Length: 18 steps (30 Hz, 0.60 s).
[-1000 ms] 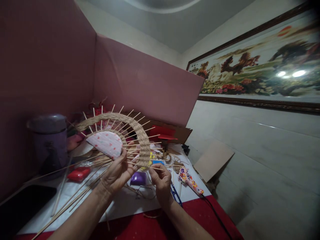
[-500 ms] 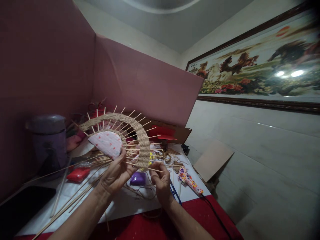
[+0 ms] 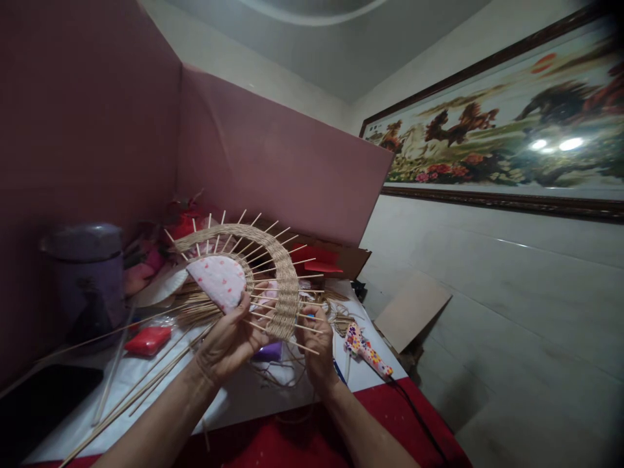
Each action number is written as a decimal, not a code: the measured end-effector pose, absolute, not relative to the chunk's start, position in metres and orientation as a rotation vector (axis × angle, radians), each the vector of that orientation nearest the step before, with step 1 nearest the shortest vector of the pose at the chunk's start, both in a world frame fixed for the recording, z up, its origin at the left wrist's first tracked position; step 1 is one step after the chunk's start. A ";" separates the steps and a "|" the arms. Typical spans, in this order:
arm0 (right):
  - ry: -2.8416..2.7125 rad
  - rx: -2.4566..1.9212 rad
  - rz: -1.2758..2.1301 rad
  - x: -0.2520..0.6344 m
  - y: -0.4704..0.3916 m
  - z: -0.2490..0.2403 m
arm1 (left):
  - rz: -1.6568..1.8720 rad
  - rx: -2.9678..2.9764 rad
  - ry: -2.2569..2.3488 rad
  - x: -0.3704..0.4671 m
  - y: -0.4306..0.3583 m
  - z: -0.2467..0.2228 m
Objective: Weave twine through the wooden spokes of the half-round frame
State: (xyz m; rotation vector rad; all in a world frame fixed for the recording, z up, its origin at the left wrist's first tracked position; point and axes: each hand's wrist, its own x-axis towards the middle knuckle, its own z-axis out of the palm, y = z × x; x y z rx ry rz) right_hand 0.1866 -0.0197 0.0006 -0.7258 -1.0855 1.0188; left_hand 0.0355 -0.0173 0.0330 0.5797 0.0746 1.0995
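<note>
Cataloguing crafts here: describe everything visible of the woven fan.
The half-round fan has a white, red-spotted cloth centre edged in tan weaving. Pale sticks radiate through a wider woven band, tips poking beyond. Tilted above the table, it is gripped by the left hand at its centre; the right hand is at lower sticks.

The purple packet (image 3: 270,352) is partly hidden behind the left hand (image 3: 230,338) and the woven fan (image 3: 286,286). The framed picture (image 3: 487,146) is cut off by the right edge, the dark slab (image 3: 53,403) by the left, and the print (image 3: 89,296) on the purple container (image 3: 110,276) is blurred.
</note>
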 end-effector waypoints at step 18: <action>-1.113 -0.850 0.683 0.200 -0.007 0.001 | 1.116 0.543 0.147 0.034 -0.015 0.033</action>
